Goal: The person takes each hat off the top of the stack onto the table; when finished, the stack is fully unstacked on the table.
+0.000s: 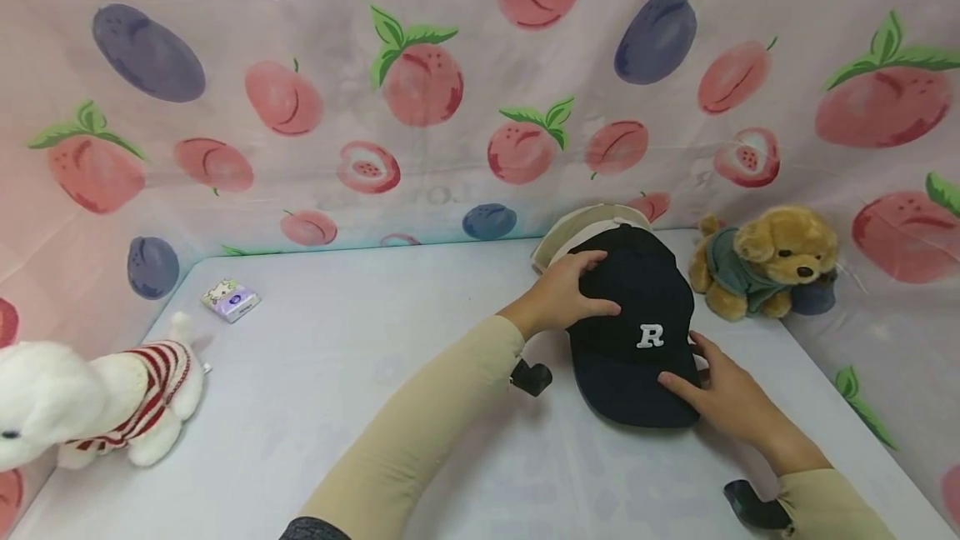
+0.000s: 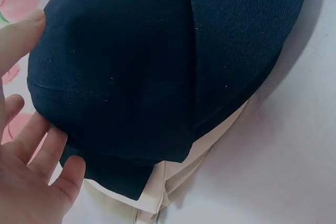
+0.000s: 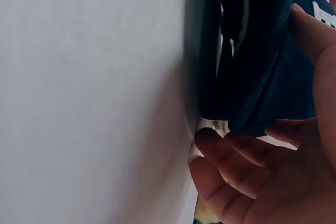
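A black baseball cap [image 1: 626, 298] with a white letter R on its front lies on the right side of the table, brim toward me. Behind and partly under it are beige caps [image 1: 558, 244]; in the left wrist view, beige fabric [image 2: 178, 174] shows below the black one. My left hand [image 1: 558, 294] rests on the left of the crown, fingers spread and fairly straight. At the right side, my right hand [image 1: 731, 394] holds the black cap near the brim, thumb on top. The right wrist view shows its fingers [image 3: 252, 153] at the cap's lower edge.
A brown plush dog [image 1: 772, 261] in a green top sits at the table's back right corner. To the left stands a white plush animal [image 1: 112, 398] in red stripes. A small purple-and-white packet [image 1: 230, 300] lies at the back left. A fruit-print curtain [image 1: 442, 165] hangs behind.
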Tool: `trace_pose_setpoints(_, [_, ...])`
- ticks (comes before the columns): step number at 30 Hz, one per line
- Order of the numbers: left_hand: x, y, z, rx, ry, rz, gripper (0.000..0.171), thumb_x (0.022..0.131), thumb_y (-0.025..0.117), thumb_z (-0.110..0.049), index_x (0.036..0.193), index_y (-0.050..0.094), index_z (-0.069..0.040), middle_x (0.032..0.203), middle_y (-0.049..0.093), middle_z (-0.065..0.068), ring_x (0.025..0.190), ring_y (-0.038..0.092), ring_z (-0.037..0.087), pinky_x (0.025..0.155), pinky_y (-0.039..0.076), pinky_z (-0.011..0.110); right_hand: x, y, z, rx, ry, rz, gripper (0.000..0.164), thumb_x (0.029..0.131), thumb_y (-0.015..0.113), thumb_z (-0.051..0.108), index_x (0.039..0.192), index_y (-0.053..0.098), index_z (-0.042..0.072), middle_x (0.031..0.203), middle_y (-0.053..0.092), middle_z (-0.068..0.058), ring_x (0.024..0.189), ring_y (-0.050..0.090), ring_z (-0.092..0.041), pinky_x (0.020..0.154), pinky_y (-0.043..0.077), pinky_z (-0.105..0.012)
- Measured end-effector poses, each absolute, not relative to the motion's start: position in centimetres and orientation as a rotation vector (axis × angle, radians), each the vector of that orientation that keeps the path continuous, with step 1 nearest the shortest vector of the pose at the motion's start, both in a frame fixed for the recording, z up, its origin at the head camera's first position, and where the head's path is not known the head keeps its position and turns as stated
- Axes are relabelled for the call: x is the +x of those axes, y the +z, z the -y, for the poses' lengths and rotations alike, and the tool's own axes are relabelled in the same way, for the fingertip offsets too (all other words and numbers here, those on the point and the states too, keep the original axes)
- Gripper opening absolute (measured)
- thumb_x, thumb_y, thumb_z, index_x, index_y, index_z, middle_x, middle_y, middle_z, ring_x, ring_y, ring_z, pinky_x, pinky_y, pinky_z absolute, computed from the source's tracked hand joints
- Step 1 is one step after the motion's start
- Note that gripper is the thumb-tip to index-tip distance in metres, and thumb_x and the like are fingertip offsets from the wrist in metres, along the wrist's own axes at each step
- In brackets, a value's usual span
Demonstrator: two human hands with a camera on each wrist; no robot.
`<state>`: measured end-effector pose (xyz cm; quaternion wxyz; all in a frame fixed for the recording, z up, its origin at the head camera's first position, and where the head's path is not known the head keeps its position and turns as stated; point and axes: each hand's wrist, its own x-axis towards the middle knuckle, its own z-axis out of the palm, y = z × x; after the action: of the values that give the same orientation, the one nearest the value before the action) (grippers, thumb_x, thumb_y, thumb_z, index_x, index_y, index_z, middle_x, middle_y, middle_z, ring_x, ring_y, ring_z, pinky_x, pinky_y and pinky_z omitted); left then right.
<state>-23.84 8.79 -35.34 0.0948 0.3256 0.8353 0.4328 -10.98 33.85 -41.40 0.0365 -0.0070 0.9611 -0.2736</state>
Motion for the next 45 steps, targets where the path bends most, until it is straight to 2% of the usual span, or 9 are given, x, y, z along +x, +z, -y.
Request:
trace_pose_setpoints(8, [-23.7, -35.3, -8.7, 0.920, 1.288, -2.472, 0.079, 0.085, 0.083, -0.028, 0.151, 0.043, -0.009, 0.145, 0.050, 0.010, 0.130, 0.049, 0.019, 0.106, 0.038, 0.025, -11.0, -41.3, -33.5, -0.031, -0.904, -2.933, 0.097, 0.097, 0.062, 0.051, 0.151, 0.017, -0.015, 0.141, 0.039, -0.040, 0.110, 0.060, -0.049, 0.087, 0.048, -0.061])
trace_pose_setpoints(16, [-23.7, -35.7, -8.5, 0.829, 1.300, -2.462, 0.076, 0.085, 0.082, -0.032, 0.149, 0.045, -0.013, 0.134, 0.058, 0.010, 0.121, 0.055, 0.017, 0.099, 0.046, 0.030, -11.0, -41.4, -33.4, -0.014, -0.925, -2.922, 0.099, 0.095, 0.065, 0.052, 0.151, 0.018, -0.015, 0.141, 0.038, -0.040, 0.108, 0.060, -0.047, 0.086, 0.049, -0.059])
trace_pose_setpoints(22, [-23.7, -35.7, -8.5, 0.817, 1.328, -2.430, 0.075, 0.085, 0.082, -0.033, 0.148, 0.046, -0.014, 0.136, 0.057, 0.010, 0.125, 0.053, 0.016, 0.101, 0.045, 0.031, -11.0, -41.5, -33.4, -0.042, -0.946, -2.929, 0.097, 0.095, 0.067, 0.048, 0.150, 0.020, -0.016, 0.140, 0.040, -0.039, 0.104, 0.063, -0.043, 0.084, 0.050, -0.057])
trace_pose_setpoints(33, [-23.5, -34.7, -8.9, 0.846, 1.325, -2.426, 0.075, 0.085, 0.082, -0.032, 0.147, 0.045, -0.016, 0.144, 0.051, 0.009, 0.133, 0.048, 0.018, 0.104, 0.043, 0.034, -10.9, -41.4, -33.5, 0.006, -0.904, -2.915, 0.100, 0.094, 0.067, 0.050, 0.150, 0.016, -0.016, 0.141, 0.038, -0.041, 0.107, 0.062, -0.045, 0.085, 0.049, -0.058])
trace_pose_setpoints(42, [-23.8, -34.1, -9.0, 0.892, 1.349, -2.387, 0.068, 0.088, 0.080, -0.027, 0.147, 0.047, -0.020, 0.143, 0.051, 0.006, 0.132, 0.047, 0.016, 0.100, 0.046, 0.034, -10.9, -41.3, -33.6, 0.017, -0.910, -2.899, 0.101, 0.094, 0.067, 0.051, 0.151, 0.015, -0.015, 0.142, 0.037, -0.041, 0.105, 0.064, -0.042, 0.081, 0.052, -0.054])
trace_pose_setpoints(45, [-24.0, -34.0, -8.9, 0.960, 1.346, -2.375, 0.061, 0.090, 0.078, -0.024, 0.144, 0.051, -0.020, 0.144, 0.051, 0.004, 0.132, 0.046, 0.016, 0.102, 0.043, 0.032, -10.9, -41.2, -33.6, 0.004, -0.913, -2.902, 0.101, 0.093, 0.067, 0.051, 0.151, 0.016, -0.015, 0.143, 0.037, -0.040, 0.105, 0.063, -0.042, 0.081, 0.052, -0.054])
